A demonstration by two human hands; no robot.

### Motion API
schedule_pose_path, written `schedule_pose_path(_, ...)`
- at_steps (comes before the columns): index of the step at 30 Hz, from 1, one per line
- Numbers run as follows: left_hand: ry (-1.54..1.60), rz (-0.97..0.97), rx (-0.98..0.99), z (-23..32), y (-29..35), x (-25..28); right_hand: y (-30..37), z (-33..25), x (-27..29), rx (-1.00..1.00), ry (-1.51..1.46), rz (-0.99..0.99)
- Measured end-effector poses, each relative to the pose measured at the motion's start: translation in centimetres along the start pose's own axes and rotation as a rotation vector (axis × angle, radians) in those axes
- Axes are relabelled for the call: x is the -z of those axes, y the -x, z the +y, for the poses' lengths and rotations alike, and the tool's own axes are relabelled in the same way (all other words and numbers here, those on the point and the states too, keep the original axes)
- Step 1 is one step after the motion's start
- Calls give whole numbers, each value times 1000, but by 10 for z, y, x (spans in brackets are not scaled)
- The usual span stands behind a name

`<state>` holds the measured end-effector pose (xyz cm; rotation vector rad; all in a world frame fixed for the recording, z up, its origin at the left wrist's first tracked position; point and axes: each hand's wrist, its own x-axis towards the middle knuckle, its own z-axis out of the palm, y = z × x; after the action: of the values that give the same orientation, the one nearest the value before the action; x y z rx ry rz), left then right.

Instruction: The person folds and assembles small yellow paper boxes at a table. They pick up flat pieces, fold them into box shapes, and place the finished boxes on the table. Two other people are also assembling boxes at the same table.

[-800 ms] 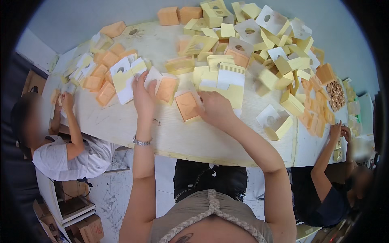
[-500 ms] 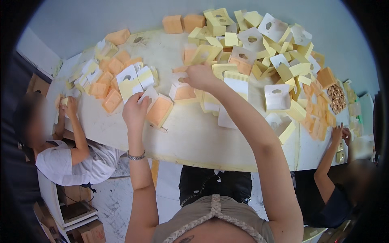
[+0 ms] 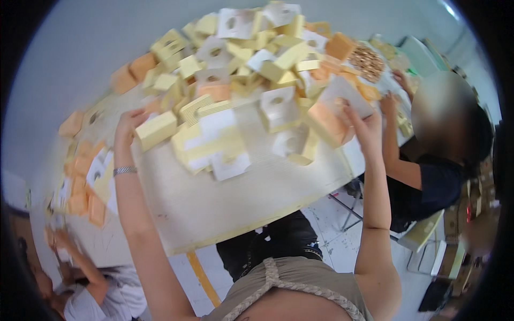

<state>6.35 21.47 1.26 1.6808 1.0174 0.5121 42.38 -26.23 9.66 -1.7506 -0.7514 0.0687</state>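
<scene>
My right grip (image 3: 365, 128) is closed, thumb and fingers pinching the near edge of an orange box (image 3: 327, 124) and the pale card (image 3: 353, 96) standing up from it; the pair is tilted over the right part of the table (image 3: 209, 214). My left grip (image 3: 130, 122) is at the far left, fingers bent at the end of a yellow box (image 3: 155, 131); blur keeps me from telling how far it is open or whether it has hold of that box. A silvery band (image 3: 125, 170) circles my left wrist.

Between my hands lie flat yellow and white sheets (image 3: 211, 134), and nearer the right one a white-backed box (image 3: 279, 107) stands open. Beyond them heaps a jumble of yellow boxes (image 3: 251, 51), with a mound of small brown pieces (image 3: 367, 62) at its right. Orange blocks (image 3: 83, 160) lie off to my left. One co-worker (image 3: 428, 176) sits at my right, another (image 3: 101, 294) at my left.
</scene>
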Motion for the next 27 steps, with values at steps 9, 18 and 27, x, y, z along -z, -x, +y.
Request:
schedule_pose_path(9, -811, 479, -264, 122, 92, 20, -96, 141, 138, -112, 244, 328)
schedule_pose_path(18, -417, -104, -730, 308, 114, -287, -60, 122, 90, -81, -274, 266)
schedule_pose_path(27, -436, 0, -793, 269, 62, -425, 62, 130, 121, -191, -100, 225)
